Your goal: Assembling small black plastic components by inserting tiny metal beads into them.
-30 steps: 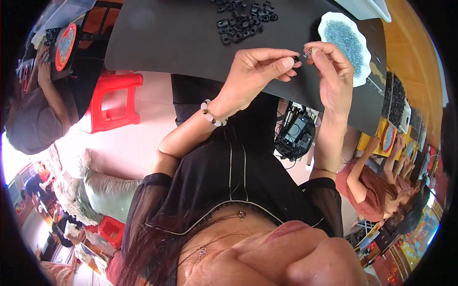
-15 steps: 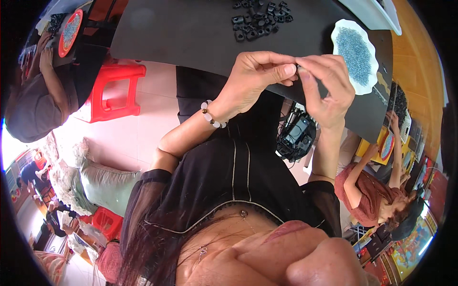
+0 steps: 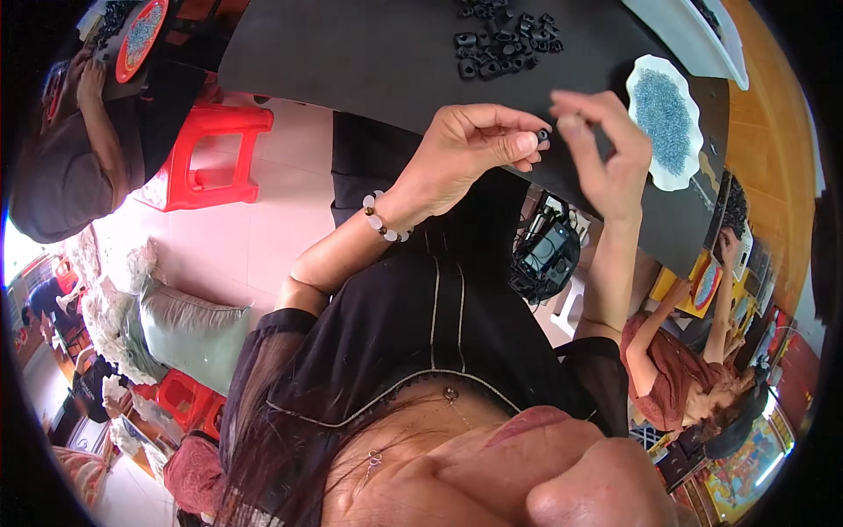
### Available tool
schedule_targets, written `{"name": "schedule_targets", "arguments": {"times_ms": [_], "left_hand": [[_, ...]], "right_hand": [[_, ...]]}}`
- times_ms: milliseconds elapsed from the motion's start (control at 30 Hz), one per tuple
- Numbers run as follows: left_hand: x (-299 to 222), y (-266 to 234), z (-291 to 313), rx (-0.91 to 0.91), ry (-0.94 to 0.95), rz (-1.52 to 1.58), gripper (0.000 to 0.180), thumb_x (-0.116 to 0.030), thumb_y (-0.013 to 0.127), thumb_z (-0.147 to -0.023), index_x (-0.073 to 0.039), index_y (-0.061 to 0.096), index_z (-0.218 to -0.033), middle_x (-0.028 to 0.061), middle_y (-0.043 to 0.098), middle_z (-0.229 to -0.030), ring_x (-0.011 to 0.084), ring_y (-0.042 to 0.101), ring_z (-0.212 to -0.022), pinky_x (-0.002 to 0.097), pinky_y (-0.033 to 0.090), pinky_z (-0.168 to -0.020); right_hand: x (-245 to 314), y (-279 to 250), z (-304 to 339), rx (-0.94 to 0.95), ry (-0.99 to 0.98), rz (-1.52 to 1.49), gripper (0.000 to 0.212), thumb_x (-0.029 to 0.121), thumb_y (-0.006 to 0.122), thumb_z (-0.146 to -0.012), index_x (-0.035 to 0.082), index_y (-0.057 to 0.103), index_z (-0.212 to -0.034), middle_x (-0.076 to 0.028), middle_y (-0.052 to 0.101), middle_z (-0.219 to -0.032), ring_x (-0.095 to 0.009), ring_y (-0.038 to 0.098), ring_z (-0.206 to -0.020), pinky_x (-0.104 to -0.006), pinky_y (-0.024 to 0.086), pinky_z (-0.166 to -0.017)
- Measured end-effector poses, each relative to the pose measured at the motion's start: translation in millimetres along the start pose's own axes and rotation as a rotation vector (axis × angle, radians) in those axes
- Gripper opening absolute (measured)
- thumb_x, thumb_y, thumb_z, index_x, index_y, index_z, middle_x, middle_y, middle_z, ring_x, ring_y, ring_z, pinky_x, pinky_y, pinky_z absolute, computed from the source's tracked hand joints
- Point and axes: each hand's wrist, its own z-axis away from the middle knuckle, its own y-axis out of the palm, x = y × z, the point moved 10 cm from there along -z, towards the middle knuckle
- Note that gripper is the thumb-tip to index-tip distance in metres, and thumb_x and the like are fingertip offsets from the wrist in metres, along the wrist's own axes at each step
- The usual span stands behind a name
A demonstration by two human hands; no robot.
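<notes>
My left hand (image 3: 479,151) pinches a small black plastic part (image 3: 543,135) with a round hole between thumb and fingertips, just off the table's near edge. My right hand (image 3: 610,145) is raised to the right of it, a little apart. Its thumb and forefinger are spread and slightly blurred, and nothing shows between them. Beyond my hands, a loose group of black plastic parts (image 3: 505,53) lies on the dark table (image 3: 342,61). To the right of my right hand stands a white scalloped plate (image 3: 638,83) full of small clear bluish pieces (image 3: 665,123).
A white tray (image 3: 694,39) is at the far right of the table. Below the table edge hangs a dark case with a device and cables (image 3: 546,250). A red stool (image 3: 219,158) stands at left. Co-workers sit at left (image 3: 66,176) and right (image 3: 676,369).
My right hand has drawn away from the left fingertips, its fingers parting. The black part in my left hand now shows clearly. The view has shifted slightly.
</notes>
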Motion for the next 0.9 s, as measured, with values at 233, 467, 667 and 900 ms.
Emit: {"name": "schedule_targets", "arguments": {"times_ms": [233,467,667,900], "left_hand": [[-11,-7,5,-0.056,0.069,-0.142,0.026,-0.012,0.068,-0.091,0.001,0.068,-0.114,0.0098,0.070,-0.099,0.0123,0.066,-0.086,0.0257,0.056,-0.077],[-15,-15,8,-0.059,0.089,-0.074,0.026,-0.012,0.068,-0.091,0.001,0.068,-0.114,0.0089,0.069,-0.098,0.0125,0.066,-0.084,0.0255,0.056,-0.076],[-17,-14,7,-0.087,0.102,-0.095,0.025,-0.011,0.068,-0.091,0.000,0.068,-0.113,0.0093,0.070,-0.098,0.0125,0.067,-0.084,0.0253,0.056,-0.075],[-23,-7,6,-0.071,0.204,-0.305,0.026,-0.008,0.071,-0.087,-0.001,0.069,-0.112,0.0069,0.069,-0.097,0.0116,0.067,-0.086,0.0245,0.056,-0.077]], "right_hand": [[-36,11,-30,-0.063,0.113,0.368,0.023,0.015,0.075,-0.080,0.004,0.070,-0.099,-0.009,0.070,-0.091,-0.023,0.064,-0.082,-0.0340,0.050,-0.077],[-56,18,-30,-0.072,0.195,0.182,0.019,0.015,0.072,-0.085,0.002,0.068,-0.098,-0.007,0.071,-0.094,-0.017,0.065,-0.085,-0.0318,0.052,-0.077],[-43,22,-2,-0.051,0.385,-0.625,0.017,0.008,0.061,-0.094,-0.004,0.065,-0.105,-0.010,0.069,-0.095,-0.012,0.065,-0.083,-0.0240,0.052,-0.073],[-33,29,26,-0.050,0.435,-0.869,0.023,0.009,0.066,-0.091,-0.005,0.065,-0.111,-0.009,0.067,-0.090,-0.011,0.061,-0.074,-0.0232,0.049,-0.071]]}}
